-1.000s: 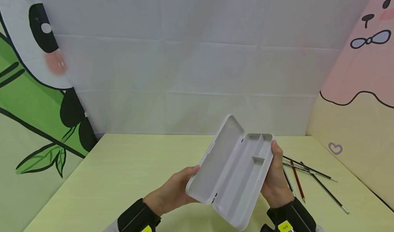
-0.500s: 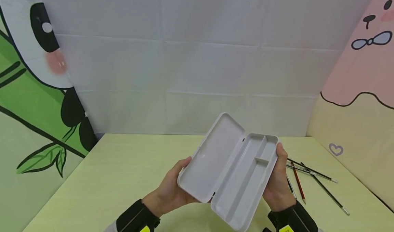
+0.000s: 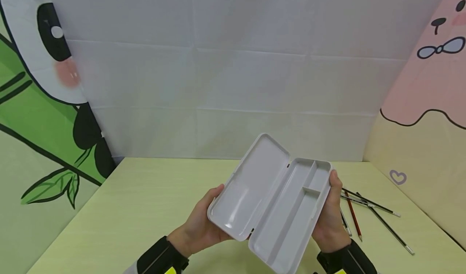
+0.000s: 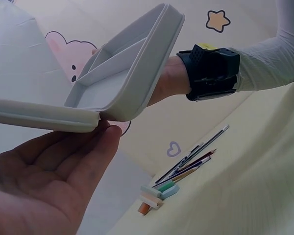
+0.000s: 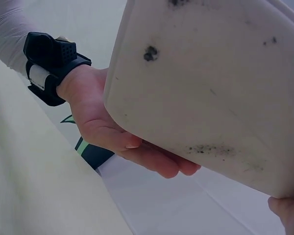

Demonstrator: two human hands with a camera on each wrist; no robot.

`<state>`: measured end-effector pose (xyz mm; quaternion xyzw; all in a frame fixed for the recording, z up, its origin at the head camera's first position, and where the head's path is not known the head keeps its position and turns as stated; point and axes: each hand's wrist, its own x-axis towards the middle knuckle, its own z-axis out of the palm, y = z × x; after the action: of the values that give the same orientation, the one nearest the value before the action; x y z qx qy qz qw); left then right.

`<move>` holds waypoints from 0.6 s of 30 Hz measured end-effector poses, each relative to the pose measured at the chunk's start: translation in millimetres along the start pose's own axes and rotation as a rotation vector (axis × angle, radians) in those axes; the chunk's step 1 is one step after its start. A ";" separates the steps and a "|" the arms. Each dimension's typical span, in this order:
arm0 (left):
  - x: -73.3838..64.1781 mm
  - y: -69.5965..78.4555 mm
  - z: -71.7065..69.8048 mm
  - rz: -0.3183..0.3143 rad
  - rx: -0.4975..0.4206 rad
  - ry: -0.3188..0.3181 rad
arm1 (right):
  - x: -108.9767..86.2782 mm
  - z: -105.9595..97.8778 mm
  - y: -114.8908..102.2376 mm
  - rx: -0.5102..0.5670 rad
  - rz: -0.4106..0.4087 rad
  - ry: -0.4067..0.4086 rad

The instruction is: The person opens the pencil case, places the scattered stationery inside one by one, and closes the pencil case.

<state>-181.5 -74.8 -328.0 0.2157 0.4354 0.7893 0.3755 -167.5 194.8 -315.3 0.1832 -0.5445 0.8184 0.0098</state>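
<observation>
A white plastic pencil case [image 3: 251,185] is held up above the table, its lid swung wide at the hinge. Inside the base are a long compartment and smaller divided ones, with nothing in them. My left hand [image 3: 202,225] grips the lid's outer edge, thumb on the rim and fingers underneath. On the base's right edge, my right hand [image 3: 330,221] has its thumb along the rim; its fingers are hidden behind. The right wrist view shows the case's underside [image 5: 206,98] with dark smudges, and the left hand's fingers beneath it.
Several pencils, one red-brown pencil [image 3: 353,217] among them, lie crossed on the pale yellow table [image 3: 164,193] at the right. Beside them in the left wrist view are small erasers, one a green eraser [image 4: 165,186]. Printed cloth walls enclose the table's back and sides.
The case has tipped and opened wider: the lid has moved left with my left hand, and the base a little right with my right hand. The pencils have stayed put.
</observation>
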 end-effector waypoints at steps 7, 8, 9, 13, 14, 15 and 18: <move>0.5 -1.0 -1.3 -0.008 -0.004 0.034 | -2.1 0.3 -0.7 0.045 0.001 -0.039; 0.7 -1.6 -2.1 -0.009 -0.011 0.040 | -2.4 0.6 -1.0 0.052 -0.002 -0.043; 0.9 -2.2 -3.0 -0.010 -0.020 0.042 | -2.6 1.0 -1.5 0.059 -0.005 -0.044; 2.7 -5.3 -7.6 -0.006 -0.057 0.057 | -2.9 2.8 -3.7 0.048 -0.008 -0.021; 3.3 -6.2 -8.8 -0.007 -0.066 0.062 | -2.8 3.1 -4.0 0.043 -0.008 -0.012; 4.0 -7.0 -10.0 -0.009 -0.075 0.070 | -2.8 3.2 -4.2 0.045 -0.009 -0.008; 6.2 -8.9 -12.9 -0.010 -0.076 0.110 | -2.4 2.6 -4.5 0.070 -0.015 -0.015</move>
<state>-190.4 -73.7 -342.3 0.1554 0.4262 0.8140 0.3626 -163.5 194.7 -311.1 0.1935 -0.5143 0.8355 0.0056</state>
